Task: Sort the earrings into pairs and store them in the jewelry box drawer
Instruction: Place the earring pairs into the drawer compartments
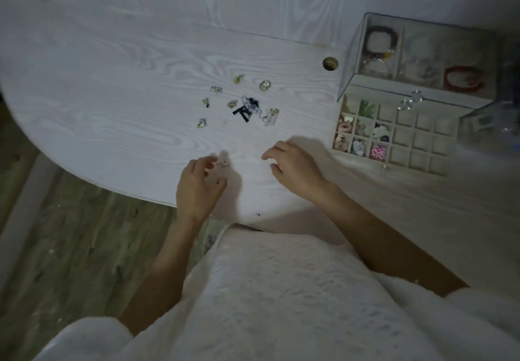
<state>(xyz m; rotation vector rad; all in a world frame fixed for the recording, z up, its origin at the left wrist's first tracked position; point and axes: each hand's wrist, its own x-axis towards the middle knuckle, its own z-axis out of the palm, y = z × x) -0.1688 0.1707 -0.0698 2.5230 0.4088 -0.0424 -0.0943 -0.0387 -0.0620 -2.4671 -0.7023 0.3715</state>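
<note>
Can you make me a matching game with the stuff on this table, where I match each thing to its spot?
Things:
1. pink flower earring
2. silver ring
3. red bracelet
4. small pale earring

Places:
A. in the glass top of the jewelry box
B. at the left hand fingertips
C. in a drawer compartment
D. loose on the table, far side of the pile

Pairs: 1-C, 2-D, 3-A, 4-B

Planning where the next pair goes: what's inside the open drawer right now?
The drawer holds earrings in its left three columns, among them a pink pair and a green one. The right-hand cells look bare, and two clear knobs cover part of the back row.
</note>
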